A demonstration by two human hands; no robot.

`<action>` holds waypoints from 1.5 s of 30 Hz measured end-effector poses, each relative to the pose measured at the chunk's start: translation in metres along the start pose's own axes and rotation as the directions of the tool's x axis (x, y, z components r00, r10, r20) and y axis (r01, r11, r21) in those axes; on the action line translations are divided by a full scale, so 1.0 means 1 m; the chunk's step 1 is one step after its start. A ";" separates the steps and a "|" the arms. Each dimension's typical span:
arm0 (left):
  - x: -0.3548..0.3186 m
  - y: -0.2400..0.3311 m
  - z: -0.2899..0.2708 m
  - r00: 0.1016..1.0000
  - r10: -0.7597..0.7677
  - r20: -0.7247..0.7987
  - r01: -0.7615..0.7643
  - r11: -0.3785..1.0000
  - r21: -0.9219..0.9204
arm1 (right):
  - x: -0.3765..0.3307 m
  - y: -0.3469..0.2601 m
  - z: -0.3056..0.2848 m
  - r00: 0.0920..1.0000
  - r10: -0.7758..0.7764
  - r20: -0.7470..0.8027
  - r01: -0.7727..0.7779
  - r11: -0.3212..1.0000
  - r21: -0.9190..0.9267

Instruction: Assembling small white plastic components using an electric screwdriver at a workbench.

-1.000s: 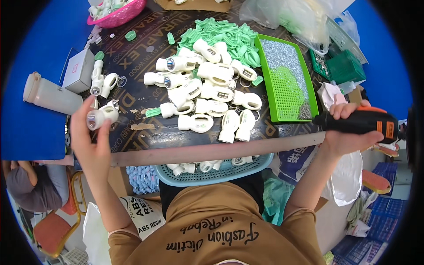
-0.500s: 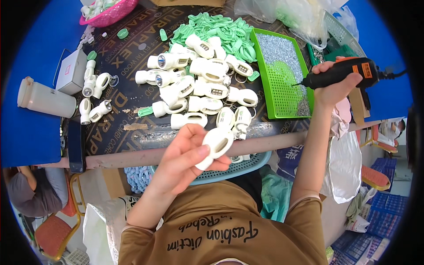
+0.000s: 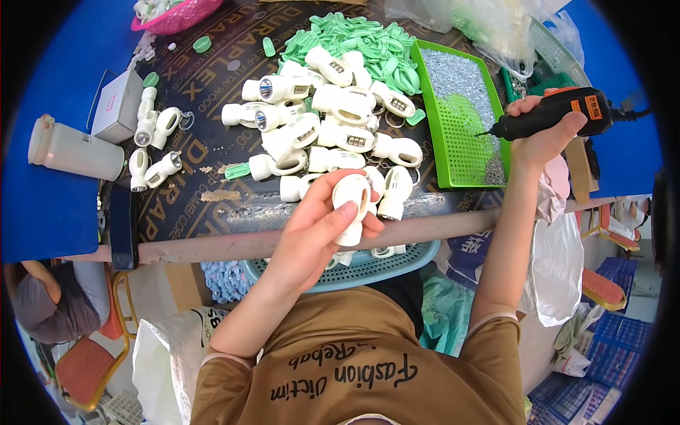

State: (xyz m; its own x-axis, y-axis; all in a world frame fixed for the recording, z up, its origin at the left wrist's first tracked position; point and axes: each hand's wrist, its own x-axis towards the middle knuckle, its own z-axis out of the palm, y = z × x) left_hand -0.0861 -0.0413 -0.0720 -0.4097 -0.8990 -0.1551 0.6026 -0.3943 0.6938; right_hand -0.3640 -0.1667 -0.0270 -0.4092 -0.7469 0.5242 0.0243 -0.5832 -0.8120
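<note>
White flashlight (image 3: 350, 224) | left fingers (image 3: 330, 225) pinching it | black electric screwdriver (image 3: 551, 115) | right fingers (image 3: 564, 132) wrapped around

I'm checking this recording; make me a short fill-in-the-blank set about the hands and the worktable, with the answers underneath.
1. The left hand holds a white flashlight, and the hand gripping the black power tool is the ____ one.
2. The tray bearing small silvery parts is bright ____.
3. The pile of green plastic pieces lies to the ____ of that tray.
4. The basket at the view's upper left is ____.

Missing words: right; green; left; pink.
</note>
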 end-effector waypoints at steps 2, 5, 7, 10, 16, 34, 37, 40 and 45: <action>0.002 0.000 -0.001 1.000 0.020 0.005 -0.019 1.000 -0.008 | 0.000 0.001 -0.001 1.000 0.001 0.001 -0.001 1.000 -0.006; 0.003 0.001 -0.004 1.000 -0.005 0.010 0.006 0.997 -0.083 | 0.000 0.001 -0.003 1.000 -0.004 -0.007 0.004 1.000 0.003; 0.002 -0.002 -0.008 1.000 0.004 0.030 0.001 0.989 -0.149 | 0.001 0.001 -0.002 1.000 0.002 -0.001 -0.002 1.000 0.005; 0.004 -0.004 -0.013 0.996 0.019 0.084 -0.004 0.985 -0.174 | 0.001 0.002 -0.001 1.000 0.013 -0.004 -0.013 1.000 0.006; 0.000 -0.002 -0.011 0.996 0.024 0.090 -0.019 0.998 -0.062 | 0.002 -0.009 0.013 1.000 0.008 0.009 -0.008 1.000 -0.010; 0.001 -0.005 -0.011 0.995 0.062 0.078 -0.063 0.998 0.013 | -0.067 -0.078 0.128 0.653 -0.058 0.756 -0.331 0.875 0.353; 0.004 -0.005 -0.007 0.995 0.029 0.100 -0.030 1.000 0.009 | -0.065 -0.083 0.127 0.631 -0.056 0.774 -0.325 0.886 0.330; 0.002 -0.005 -0.011 0.994 0.049 0.100 -0.051 0.999 0.018 | -0.068 -0.078 0.133 0.610 -0.074 0.789 -0.336 0.878 0.342; 0.002 -0.006 -0.011 0.992 0.045 0.115 -0.047 0.999 0.010 | -0.073 -0.080 0.136 0.636 -0.018 0.772 -0.344 0.889 0.304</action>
State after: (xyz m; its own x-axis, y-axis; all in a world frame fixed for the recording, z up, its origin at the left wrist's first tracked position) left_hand -0.0827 -0.0428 -0.0845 -0.4579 -0.8880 -0.0415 0.6146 -0.3499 0.7070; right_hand -0.2122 -0.1084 0.0348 0.4433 -0.7110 0.5458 0.4392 -0.3585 -0.8237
